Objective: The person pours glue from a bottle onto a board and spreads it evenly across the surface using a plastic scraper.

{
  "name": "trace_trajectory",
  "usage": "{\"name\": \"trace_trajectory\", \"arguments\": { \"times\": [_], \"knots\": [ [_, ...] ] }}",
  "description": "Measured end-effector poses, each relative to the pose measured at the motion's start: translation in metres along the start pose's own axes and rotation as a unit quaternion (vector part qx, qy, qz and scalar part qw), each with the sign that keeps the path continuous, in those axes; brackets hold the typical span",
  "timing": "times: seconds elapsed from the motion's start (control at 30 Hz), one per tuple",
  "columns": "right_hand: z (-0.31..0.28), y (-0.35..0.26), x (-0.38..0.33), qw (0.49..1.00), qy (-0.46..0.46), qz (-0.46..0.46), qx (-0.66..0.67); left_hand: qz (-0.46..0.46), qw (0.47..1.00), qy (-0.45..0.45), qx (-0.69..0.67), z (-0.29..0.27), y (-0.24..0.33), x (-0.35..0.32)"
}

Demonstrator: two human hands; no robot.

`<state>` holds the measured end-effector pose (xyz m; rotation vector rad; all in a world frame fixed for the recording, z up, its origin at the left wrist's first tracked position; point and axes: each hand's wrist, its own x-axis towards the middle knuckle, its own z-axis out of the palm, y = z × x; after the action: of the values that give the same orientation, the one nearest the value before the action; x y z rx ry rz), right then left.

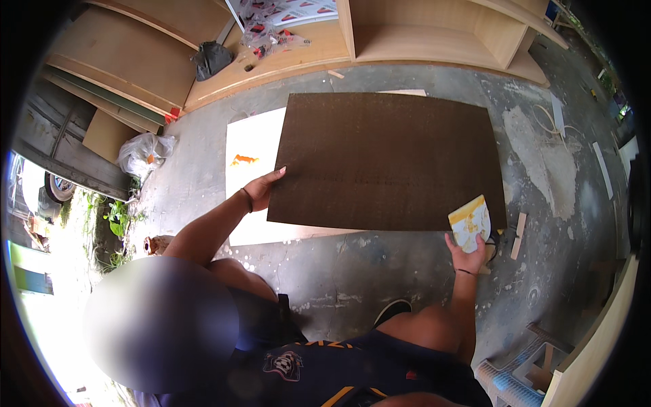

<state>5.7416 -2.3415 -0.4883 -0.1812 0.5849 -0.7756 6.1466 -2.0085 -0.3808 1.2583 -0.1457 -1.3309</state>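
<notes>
A large dark brown board (386,159) lies in front of me, over a pale sheet (252,139) that sticks out at its left and lower edges. On the pale sheet is an orange smear (245,161). My left hand (263,190) grips the board's left edge, thumb on top; its other fingers are mostly hidden. Near the board's lower right corner, my right hand (466,255) is closed on a flat white piece smeared with yellow-orange, like a glue spreader (472,222). It stands up from the hand in front of the board.
Wooden shelving (434,47) runs along the back, with a black plastic bag (212,60) on it. A clear plastic bag (146,154) sits at the left. Wood strips (519,236) lie on the stained concrete floor at the right. A blue-grey stool-like object (519,366) stands at lower right.
</notes>
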Motion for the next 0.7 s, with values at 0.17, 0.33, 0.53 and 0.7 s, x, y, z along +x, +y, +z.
{"name": "trace_trajectory", "arguments": {
  "times": [0.17, 0.33, 0.53, 0.7],
  "knots": [
    [0.021, -0.015, 0.0, 1.0, -0.017, 0.009, 0.006, 0.008, 0.998, -0.005, -0.057, 0.016, 0.03, 0.004],
    [0.062, -0.041, -0.025, 1.0, 0.001, 0.009, -0.025, 0.032, 0.994, -0.016, -0.106, 0.048, 0.076, -0.019],
    [0.145, -0.064, -0.086, 0.997, 0.052, 0.048, 0.007, 0.07, 0.982, -0.051, -0.17, 0.101, 0.15, -0.101],
    [0.212, -0.047, -0.126, 0.994, 0.063, 0.078, 0.049, 0.088, 0.975, -0.022, -0.204, 0.124, 0.209, -0.195]
  ]
}}
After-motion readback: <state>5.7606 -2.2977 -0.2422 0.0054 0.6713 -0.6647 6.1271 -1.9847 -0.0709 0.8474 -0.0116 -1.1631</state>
